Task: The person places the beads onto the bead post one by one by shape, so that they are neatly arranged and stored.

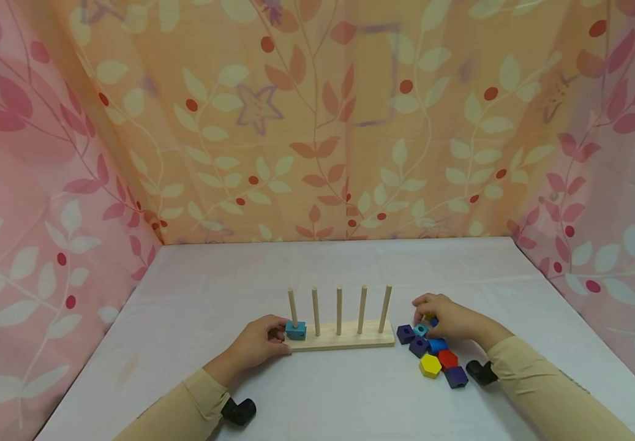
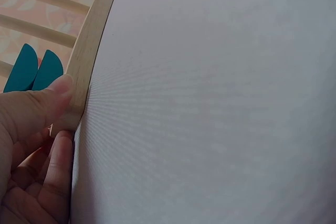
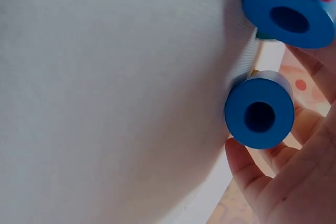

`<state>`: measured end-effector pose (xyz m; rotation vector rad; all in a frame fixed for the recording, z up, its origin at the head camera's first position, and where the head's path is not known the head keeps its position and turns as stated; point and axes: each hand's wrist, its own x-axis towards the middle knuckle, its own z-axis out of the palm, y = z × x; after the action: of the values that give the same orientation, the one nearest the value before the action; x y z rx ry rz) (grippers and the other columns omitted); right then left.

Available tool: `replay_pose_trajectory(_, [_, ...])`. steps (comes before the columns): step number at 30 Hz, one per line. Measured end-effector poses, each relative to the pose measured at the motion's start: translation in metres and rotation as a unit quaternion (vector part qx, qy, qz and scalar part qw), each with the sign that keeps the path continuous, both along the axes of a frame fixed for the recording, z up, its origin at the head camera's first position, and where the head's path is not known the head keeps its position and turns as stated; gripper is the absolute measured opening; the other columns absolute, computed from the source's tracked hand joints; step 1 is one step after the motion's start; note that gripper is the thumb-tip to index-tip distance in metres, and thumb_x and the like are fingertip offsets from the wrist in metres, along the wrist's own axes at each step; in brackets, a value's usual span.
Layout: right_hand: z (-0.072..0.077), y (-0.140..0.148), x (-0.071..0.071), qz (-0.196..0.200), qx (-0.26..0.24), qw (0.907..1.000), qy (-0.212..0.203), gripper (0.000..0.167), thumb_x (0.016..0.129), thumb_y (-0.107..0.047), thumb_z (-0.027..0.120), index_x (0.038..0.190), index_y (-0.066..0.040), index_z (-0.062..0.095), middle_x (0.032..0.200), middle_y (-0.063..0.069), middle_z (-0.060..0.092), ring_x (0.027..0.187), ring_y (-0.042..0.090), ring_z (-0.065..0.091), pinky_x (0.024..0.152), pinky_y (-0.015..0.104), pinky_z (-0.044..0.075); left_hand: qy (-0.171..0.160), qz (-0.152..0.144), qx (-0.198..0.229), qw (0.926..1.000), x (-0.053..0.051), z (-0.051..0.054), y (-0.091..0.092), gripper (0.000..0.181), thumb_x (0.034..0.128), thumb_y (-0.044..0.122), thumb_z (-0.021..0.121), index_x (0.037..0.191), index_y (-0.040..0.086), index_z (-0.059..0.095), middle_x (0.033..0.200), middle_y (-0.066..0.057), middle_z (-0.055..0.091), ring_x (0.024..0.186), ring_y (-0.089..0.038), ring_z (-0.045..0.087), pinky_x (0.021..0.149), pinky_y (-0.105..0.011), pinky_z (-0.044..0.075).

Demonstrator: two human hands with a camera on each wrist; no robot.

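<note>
Okay, left hand [image 1: 256, 344] is pinching base [image 1: 349, 338]; right hand [image 1: 450, 317] half-curling at blue cylinder [image 3: 260, 91] (can't tell if gripping), likely light, rigid, wanting side hold.

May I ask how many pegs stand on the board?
5, in a row along the board: first peg by the left hand, then second peg, third peg, fourth peg, fifth peg at the right end. None seems hidden.

one wooden peg board [image 1: 330, 345] with five pegs [image 1: 339, 312], the leftmost bearing one or two teal pieces [image 1: 296, 332], hard to tell. showing right of the board: three purple blocks [image 1: 419, 347], two blue cylinders [image 1: 437, 346], two yellow blocks [image 1: 430, 366], one red block [image 1: 447, 359], one teal block [image 1: 420, 330].
</note>
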<state>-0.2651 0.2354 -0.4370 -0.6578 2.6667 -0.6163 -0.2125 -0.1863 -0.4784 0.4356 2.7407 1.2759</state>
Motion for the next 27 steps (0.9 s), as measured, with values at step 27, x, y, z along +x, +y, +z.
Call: replay_pose_trajectory(27, [0.034,-0.002,0.008,-0.028,-0.185,0.9819,0.031,0.018,0.083,-0.011,0.066,0.094,-0.014,0.052,0.091,0.000,0.061,0.084,0.019,0.058,0.081,0.040,0.049,0.001,0.002,0.010,1.0000,0.002,0.002,0.000,0.046,0.0680,0.019,0.081,0.109,0.008,0.061,0.086,0.002,0.055,0.081,-0.013,0.052,0.068,-0.020,0.045])
